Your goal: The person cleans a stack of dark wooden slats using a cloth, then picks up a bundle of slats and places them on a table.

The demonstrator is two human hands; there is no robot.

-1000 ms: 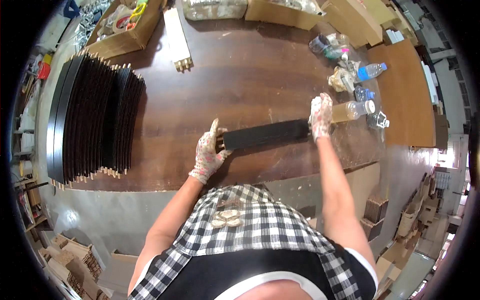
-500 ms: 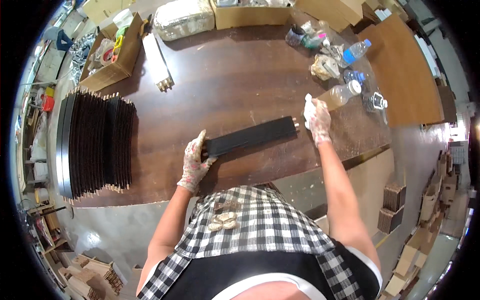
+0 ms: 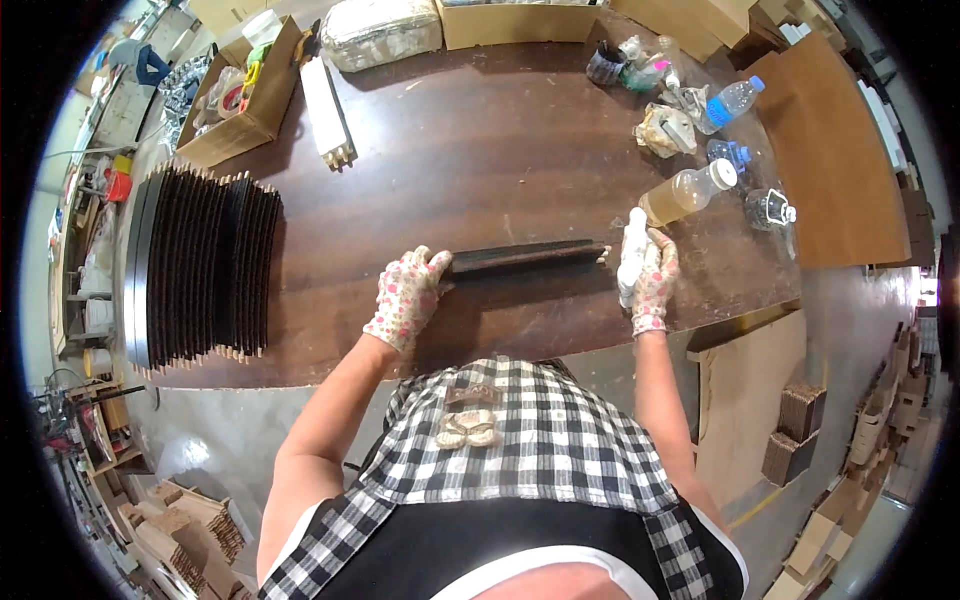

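We clamp our left hand (image 3: 408,297) on one end of the dark strip (image 3: 525,257) lying between our hands; right hand (image 3: 652,280) grips a white bottle (image 3: 632,255) at its other end. Best: strip steady, nozzle close

A strip (image 3: 525,257) lies on the table (image 3: 480,150) near its near edge; panels (image 3: 200,260) stand left, bottles (image 3: 700,180) far right.

Two gloved hands (image 3: 408,298), one dark strip (image 3: 525,257), one white bottle (image 3: 632,255), two boxes (image 3: 238,110).
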